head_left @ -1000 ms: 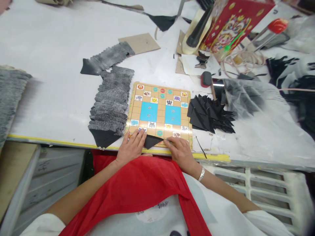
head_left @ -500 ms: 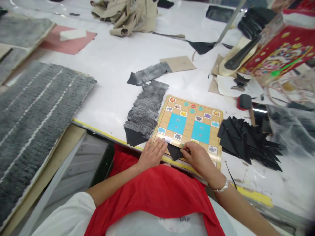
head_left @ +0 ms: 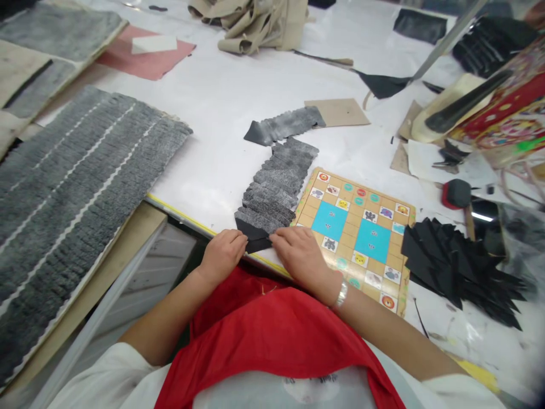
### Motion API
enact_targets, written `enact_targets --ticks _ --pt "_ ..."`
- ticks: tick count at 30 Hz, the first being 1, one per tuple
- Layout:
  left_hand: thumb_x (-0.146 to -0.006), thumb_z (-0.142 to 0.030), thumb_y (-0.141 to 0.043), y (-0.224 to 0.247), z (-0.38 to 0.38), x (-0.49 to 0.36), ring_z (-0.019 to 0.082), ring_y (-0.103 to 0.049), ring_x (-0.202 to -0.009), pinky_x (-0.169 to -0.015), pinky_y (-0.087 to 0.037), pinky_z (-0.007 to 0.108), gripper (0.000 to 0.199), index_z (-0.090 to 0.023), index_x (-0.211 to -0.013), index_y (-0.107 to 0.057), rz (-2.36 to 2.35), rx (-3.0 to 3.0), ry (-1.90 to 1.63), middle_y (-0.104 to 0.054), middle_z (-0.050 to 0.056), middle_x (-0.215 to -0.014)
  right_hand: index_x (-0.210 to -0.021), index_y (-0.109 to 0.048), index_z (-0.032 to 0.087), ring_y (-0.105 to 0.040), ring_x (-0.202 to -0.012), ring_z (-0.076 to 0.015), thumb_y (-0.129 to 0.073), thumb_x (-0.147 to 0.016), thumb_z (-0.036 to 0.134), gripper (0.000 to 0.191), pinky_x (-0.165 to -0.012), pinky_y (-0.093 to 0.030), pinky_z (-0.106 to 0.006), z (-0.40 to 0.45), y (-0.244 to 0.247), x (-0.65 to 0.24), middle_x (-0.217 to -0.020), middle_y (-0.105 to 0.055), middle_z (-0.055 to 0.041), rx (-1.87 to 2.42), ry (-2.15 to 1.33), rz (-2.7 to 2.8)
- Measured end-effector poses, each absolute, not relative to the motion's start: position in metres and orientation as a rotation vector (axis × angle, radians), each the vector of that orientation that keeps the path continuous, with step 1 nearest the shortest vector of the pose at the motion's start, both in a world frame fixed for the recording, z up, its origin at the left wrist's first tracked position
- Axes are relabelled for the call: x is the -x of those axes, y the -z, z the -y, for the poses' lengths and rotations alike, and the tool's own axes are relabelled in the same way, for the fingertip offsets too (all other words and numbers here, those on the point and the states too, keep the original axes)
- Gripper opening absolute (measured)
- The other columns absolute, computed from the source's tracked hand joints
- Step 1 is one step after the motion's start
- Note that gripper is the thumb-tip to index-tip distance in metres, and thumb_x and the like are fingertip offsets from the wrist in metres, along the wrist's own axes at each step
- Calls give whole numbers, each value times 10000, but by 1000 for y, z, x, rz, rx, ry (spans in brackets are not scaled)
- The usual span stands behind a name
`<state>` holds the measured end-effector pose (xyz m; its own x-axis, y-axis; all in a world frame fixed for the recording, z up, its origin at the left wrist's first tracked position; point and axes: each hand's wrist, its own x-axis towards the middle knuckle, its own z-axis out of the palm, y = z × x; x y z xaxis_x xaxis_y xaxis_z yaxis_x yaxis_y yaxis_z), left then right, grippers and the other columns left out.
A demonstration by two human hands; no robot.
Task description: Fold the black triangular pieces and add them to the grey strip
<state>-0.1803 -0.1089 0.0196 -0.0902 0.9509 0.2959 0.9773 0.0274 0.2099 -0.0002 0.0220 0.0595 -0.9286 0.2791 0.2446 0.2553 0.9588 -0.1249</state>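
Note:
Near the table's front edge, my left hand pinches the left end of a folded black fabric piece. My right hand has its fingers closed at the other end of the same piece, with the palm over the corner of a colourful game board. The piece lies at the near end of a row of overlapping grey-black strips. Fingertips hide both ends of it. Right of the board is a heap of pointed black fabric pieces.
A shorter row of grey strips lies beyond, touching a tan card. Large grey striped panels fill the left side. Tan fabric is piled at the back. A red-black object and a phone are at right.
Both hands have moved left from the board to the near end of the strip row, bringing the black piece along. The camera view has swung left, so the table things appear farther right.

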Motion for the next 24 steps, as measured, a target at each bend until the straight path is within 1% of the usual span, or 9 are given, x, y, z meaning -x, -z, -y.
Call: enact_targets --ticks 4,7,11,14,16,18,20,22,24 --pt "-891 -212 -485 -18 119 179 168 -555 -818 -775 -446 301 132 -169 -895 -610 2131 1990 693 -632 54 -862 -866 -611 148 -469 -814 -213 -456 -901 194 165 -709 -291 -344 -11 -48 50 -840 -592 -88 277 -85 2985" --pt "-868 -235 -534 -12 126 175 192 -565 -906 -833 -424 330 131 -175 -944 -621 2037 2008 712 -657 57 -924 -801 -612 149 -480 -798 -201 -468 -890 189 174 -707 -298 -337 -18 -45 57 -811 -588 -85 290 -184 2984" --pt "-859 -399 -544 -7 121 167 259 -522 -1077 -910 -376 395 415 -144 -1186 -558 2132 1968 561 -613 122 -1162 -822 -647 168 -521 -777 -153 -468 -881 213 194 -718 -351 -288 -30 -43 60 -802 -612 -45 536 -673 2682" --pt "-842 -492 -532 -9 113 165 277 -524 -1052 -893 -364 424 524 -139 -1230 -538 2213 1943 442 -598 143 -1181 -805 -649 168 -529 -695 -125 -475 -864 260 205 -661 -390 -253 -44 -47 58 -738 -607 -5 790 -1094 2206" --pt "-848 -506 -514 -11 109 165 275 -530 -1020 -873 -363 426 513 -145 -1210 -554 2229 1947 395 -610 138 -1153 -815 -640 166 -518 -640 -120 -473 -873 321 235 -614 -396 -251 -57 -55 44 -687 -585 13 924 -1171 1911" --pt "-854 -515 -499 -14 108 165 269 -537 -989 -851 -368 420 494 -150 -1178 -573 2238 1949 377 -617 131 -1128 -866 -635 173 -520 -650 -125 -467 -888 344 241 -623 -403 -265 -68 -65 17 -702 -583 12 963 -1006 1771" --pt "-850 -514 -506 -15 108 163 274 -532 -998 -846 -369 419 472 -156 -1146 -591 2243 1911 398 -609 134 -1133 -906 -640 191 -540 -737 -142 -495 -886 305 186 -691 -406 -292 -73 -75 -21 -785 -608 -8 911 -676 1847" --pt "-840 -493 -534 -17 109 158 287 -520 -1031 -863 -367 426 452 -154 -1133 -598 2222 1832 475 -596 148 -1149 -936 -650 211 -543 -814 -161 -550 -859 249 132 -740 -386 -318 -69 -78 -61 -862 -633 -29 792 -340 2142" --pt "-828 -441 -571 -18 106 147 287 -516 -1055 -891 -362 426 426 -150 -1140 -590 2149 1810 599 -597 151 -1149 -969 -651 216 -536 -830 -171 -572 -847 211 146 -730 -360 -329 -59 -73 -94 -886 -650 -40 649 -115 2517"
